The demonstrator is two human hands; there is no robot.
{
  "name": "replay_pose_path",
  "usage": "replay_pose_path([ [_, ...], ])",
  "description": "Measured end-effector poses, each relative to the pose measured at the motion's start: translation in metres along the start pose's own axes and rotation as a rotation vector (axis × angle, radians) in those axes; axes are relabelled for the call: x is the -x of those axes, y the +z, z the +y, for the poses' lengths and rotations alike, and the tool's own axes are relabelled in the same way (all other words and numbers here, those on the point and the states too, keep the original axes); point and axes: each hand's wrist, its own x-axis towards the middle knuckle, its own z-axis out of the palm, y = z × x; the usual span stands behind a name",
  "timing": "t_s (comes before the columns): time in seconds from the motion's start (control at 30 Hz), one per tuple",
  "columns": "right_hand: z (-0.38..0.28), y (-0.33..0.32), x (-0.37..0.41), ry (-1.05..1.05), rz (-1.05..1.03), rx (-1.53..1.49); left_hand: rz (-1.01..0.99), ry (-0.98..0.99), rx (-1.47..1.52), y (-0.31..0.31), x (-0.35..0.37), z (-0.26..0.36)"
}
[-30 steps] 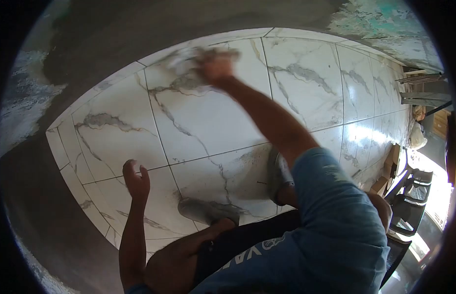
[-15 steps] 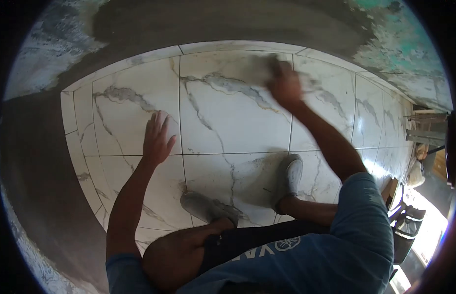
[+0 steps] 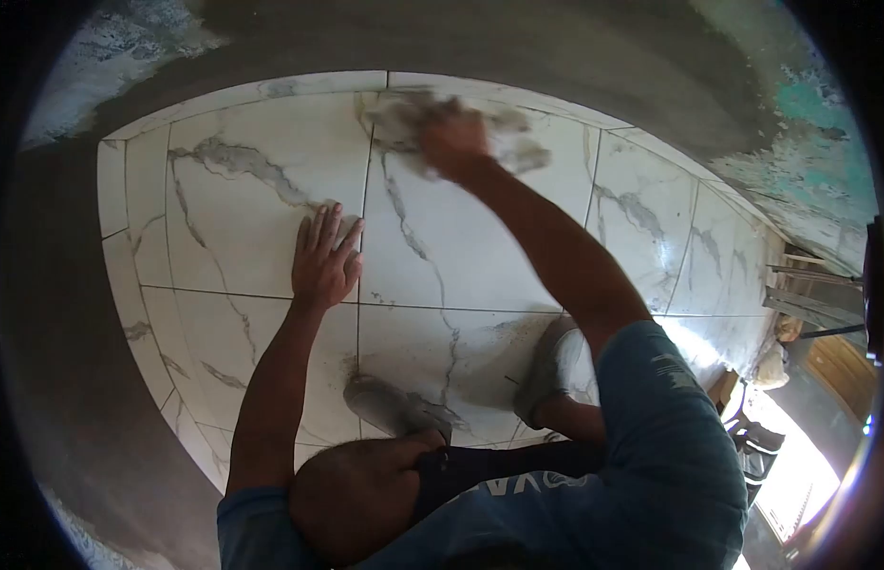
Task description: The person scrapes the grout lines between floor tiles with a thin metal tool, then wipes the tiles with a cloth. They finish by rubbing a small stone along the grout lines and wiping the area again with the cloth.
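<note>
Grips a pale, blurred rag point(image 3: 511, 144) in the closed right hand point(image 3: 453, 141), pressed on the far row of marble-veined floor tiles point(image 3: 480, 256), just short of the grey cement strip point(image 3: 575, 47). Braces with the left hand point(image 3: 325, 258) open, palm flat and fingers spread, beside a grout line nearer in. Crouches with both grey shoes point(image 3: 396, 407) planted on the tiles.

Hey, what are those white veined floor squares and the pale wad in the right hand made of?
White veined floor tiles: likely glazed ceramic or porcelain with marble print; glossy glare, straight grout lines. Pale crumpled wad in the right hand: probably soft cloth or paper, matte; folds show, blur leaves it open.
</note>
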Motion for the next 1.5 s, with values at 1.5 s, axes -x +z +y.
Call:
replay_pose_path([
  [1.5,0.333,0.071,0.276,-0.093,-0.173,0.325,0.224,-2.040,0.039,0.001,0.545,0.163],
])
